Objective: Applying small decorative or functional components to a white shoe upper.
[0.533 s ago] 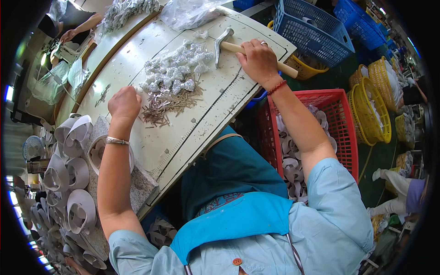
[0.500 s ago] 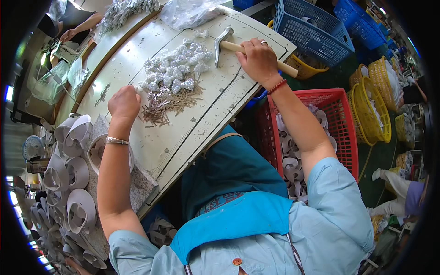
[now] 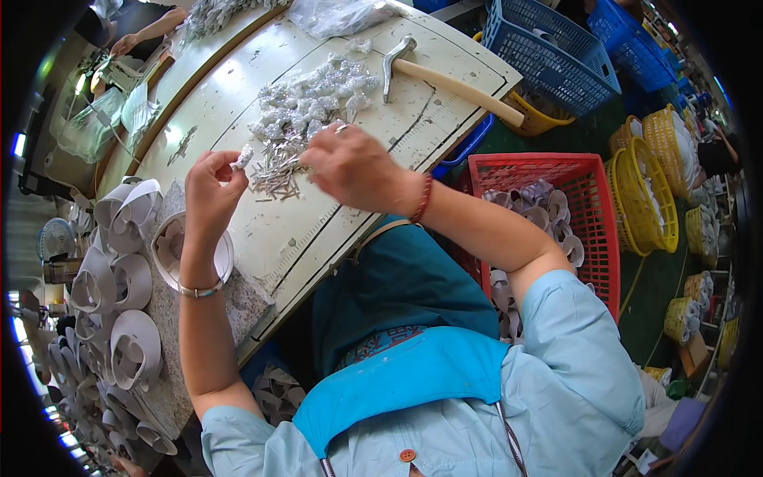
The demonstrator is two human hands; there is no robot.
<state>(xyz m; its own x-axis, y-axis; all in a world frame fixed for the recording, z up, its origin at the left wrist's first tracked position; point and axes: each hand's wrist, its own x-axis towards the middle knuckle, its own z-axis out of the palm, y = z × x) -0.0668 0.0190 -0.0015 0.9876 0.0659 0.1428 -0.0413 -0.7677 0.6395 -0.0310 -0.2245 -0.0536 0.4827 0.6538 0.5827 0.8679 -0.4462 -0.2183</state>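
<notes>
My left hand (image 3: 213, 189) pinches a small silvery glitter bow (image 3: 244, 156) between thumb and fingertips, just left of the piles. To its right, my right hand (image 3: 354, 165) hovers over the edge of a heap of thin metal strips (image 3: 276, 173). Its fingers are bent and smeared by motion, so what they may hold cannot be made out. Beyond both hands spreads a pile of glittery silver bows (image 3: 306, 95). A hammer (image 3: 457, 86) with a wooden handle and a metal head lies on the white table (image 3: 318, 230), to the right of that pile.
Grey-white looped bands (image 3: 135, 350) stand stacked at left, with one (image 3: 218, 250) near my left wrist. A red basket (image 3: 592, 207) of similar bands stands right of my lap. Blue crates (image 3: 548, 56) and yellow baskets (image 3: 648, 187) stand farther right. Another person's arm (image 3: 151, 32) shows far left.
My right hand has let go of the hammer, now lying on the table, and has moved left to the metal strips. My left hand has turned, and a bow now shows in its fingertips.
</notes>
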